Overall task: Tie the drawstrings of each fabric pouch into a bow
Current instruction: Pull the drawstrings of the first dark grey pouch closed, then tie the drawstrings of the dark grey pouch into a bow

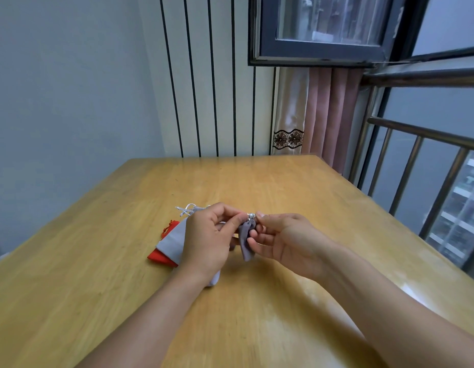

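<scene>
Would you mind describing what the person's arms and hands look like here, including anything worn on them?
Both forearms are bare up to the bottom edge of the picture: no sleeves, cuffs or gloves show. The left hand and right hand are bare too, with no watch, bracelet or ring that I can make out. The fingernails look short and unpainted, though they are small in this view.

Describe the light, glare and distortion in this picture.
Head view: soft daylight from the window at right; pale glare on the table near the right forearm; faint shadow under the held pouch; wide-angle lens bends the railing; hands slightly soft.
</scene>
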Action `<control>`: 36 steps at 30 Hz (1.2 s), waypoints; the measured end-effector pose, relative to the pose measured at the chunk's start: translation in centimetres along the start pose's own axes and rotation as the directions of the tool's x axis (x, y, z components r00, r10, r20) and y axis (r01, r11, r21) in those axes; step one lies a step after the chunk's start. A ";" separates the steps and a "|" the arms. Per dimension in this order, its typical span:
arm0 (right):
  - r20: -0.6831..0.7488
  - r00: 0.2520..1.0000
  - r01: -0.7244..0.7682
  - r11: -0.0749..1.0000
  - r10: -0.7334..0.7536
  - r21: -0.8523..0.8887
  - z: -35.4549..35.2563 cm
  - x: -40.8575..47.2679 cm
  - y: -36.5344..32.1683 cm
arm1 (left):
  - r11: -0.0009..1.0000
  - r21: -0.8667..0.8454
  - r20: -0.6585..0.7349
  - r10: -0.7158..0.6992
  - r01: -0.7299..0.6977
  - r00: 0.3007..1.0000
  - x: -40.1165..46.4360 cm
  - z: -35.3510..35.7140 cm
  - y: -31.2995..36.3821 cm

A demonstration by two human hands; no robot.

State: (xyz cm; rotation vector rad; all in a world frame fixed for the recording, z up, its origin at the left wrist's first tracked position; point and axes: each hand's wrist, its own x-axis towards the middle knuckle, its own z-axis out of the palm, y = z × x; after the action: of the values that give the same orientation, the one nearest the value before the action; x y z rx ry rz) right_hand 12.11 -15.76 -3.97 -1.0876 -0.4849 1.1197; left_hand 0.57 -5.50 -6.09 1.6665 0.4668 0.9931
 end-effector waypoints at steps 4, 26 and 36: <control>-0.049 0.997 0.061 0.994 -0.065 -0.087 -0.1 0.3 0.1 | 0.998 -0.004 -0.016 -0.059 0.059 0.998 0.1 0.2 0.1; -0.325 0.867 -0.087 0.527 -0.377 -0.845 -6.6 1.7 -2.5 | 0.396 0.917 -0.010 -0.105 0.051 0.994 1.4 -3.5 -1.1; 0.333 0.859 0.318 -0.105 -0.388 -0.942 -3.1 3.1 2.3 | 0.498 0.867 0.113 -0.215 0.010 0.970 1.7 -3.5 -2.6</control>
State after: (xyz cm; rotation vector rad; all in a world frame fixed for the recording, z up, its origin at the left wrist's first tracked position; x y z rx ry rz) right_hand 14.67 -14.26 -7.96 -2.0490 -1.6346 -0.0254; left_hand -0.83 -1.28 -7.66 2.5714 1.0437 0.4384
